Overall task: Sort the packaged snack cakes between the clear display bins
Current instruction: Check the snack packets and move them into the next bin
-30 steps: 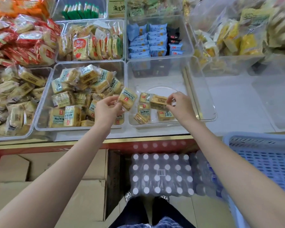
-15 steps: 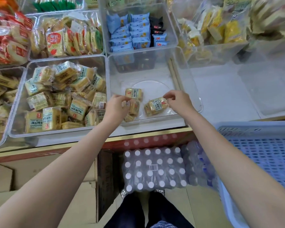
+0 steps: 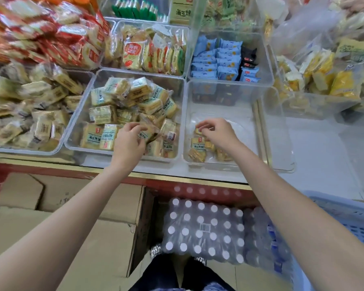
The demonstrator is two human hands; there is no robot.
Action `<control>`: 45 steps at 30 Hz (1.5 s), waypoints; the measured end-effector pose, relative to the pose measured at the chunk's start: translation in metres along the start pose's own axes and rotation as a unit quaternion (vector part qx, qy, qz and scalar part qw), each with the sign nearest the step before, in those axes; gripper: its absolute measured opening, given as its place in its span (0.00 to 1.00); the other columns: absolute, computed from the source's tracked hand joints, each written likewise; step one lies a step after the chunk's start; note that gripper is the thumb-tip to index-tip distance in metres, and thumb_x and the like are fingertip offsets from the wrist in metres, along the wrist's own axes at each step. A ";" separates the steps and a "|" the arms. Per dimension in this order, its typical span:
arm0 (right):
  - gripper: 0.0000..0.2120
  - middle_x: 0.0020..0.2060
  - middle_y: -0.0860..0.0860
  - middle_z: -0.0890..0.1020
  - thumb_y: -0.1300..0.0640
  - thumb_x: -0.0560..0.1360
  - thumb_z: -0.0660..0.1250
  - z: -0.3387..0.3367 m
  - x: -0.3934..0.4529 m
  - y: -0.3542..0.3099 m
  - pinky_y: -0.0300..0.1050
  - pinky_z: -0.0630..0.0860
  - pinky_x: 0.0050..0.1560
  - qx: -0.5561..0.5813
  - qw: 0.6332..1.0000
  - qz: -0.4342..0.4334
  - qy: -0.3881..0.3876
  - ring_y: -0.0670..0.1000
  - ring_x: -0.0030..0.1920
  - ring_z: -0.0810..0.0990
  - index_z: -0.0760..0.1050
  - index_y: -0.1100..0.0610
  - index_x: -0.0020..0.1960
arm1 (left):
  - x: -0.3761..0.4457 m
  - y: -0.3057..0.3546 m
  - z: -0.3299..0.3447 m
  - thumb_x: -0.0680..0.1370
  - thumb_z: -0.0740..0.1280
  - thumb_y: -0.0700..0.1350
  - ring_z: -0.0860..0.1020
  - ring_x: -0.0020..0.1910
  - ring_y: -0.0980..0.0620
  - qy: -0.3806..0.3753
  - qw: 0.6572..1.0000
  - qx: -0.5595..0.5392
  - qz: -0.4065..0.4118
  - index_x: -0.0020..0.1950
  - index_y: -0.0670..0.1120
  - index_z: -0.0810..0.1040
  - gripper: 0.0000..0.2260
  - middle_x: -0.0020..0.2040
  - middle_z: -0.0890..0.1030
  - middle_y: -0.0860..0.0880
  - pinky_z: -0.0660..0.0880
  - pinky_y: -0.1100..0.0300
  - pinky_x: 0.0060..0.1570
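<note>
Two hands work at once: left hand [image 3: 128, 141] curls, seemingly gripping a snack cake [image 3: 150, 134] in the full bin [image 3: 80, 131]; right hand [image 3: 215, 131], fingers loosely bent, apparently empty, hovers over few cakes [image 3: 199, 147] in the sparse bin [image 3: 259, 131].

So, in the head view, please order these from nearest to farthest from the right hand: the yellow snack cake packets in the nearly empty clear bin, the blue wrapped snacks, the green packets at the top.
1. Yellow snack cake packets in the nearly empty clear bin: under the right hand.
2. Blue wrapped snacks: next bin behind.
3. Green packets: far back, to the left.
</note>
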State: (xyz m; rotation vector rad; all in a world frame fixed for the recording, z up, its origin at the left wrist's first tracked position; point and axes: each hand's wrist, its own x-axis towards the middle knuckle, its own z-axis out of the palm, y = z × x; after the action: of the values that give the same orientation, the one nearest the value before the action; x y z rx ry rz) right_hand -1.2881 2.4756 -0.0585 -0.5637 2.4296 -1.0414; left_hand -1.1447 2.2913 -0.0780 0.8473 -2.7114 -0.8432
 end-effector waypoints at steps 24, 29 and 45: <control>0.12 0.50 0.49 0.81 0.59 0.71 0.74 0.074 0.009 -0.080 0.43 0.77 0.50 0.190 0.981 0.042 0.009 0.48 0.49 0.80 0.72 0.52 0.49 | 0.021 -0.047 -0.055 0.79 0.65 0.47 0.75 0.60 0.51 -0.116 0.953 -0.264 -0.092 0.70 0.45 0.69 0.20 0.64 0.74 0.50 0.74 0.55 0.60; 0.09 0.46 0.52 0.83 0.64 0.73 0.70 0.035 -0.012 -0.071 0.40 0.79 0.41 0.336 0.939 0.067 0.007 0.47 0.41 0.81 0.74 0.55 0.49 | 0.019 0.000 -0.053 0.78 0.66 0.37 0.80 0.41 0.56 -0.141 0.881 -0.434 -0.123 0.58 0.38 0.78 0.09 0.45 0.81 0.49 0.78 0.68 0.39; 0.10 0.39 0.54 0.81 0.70 0.76 0.64 -0.020 -0.051 -0.018 0.34 0.76 0.31 0.299 0.950 0.041 0.079 0.45 0.33 0.82 0.69 0.59 0.40 | -0.004 0.064 -0.023 0.78 0.64 0.36 0.79 0.47 0.45 -0.145 0.869 -0.444 -0.160 0.41 0.40 0.75 0.06 0.49 0.78 0.39 0.81 0.62 0.40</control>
State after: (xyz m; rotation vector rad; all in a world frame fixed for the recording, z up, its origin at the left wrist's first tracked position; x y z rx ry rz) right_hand -1.2532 2.5018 -0.0208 -0.1735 2.0716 -1.7395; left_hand -1.1644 2.3264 -0.0228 0.9671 -1.9593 -2.1847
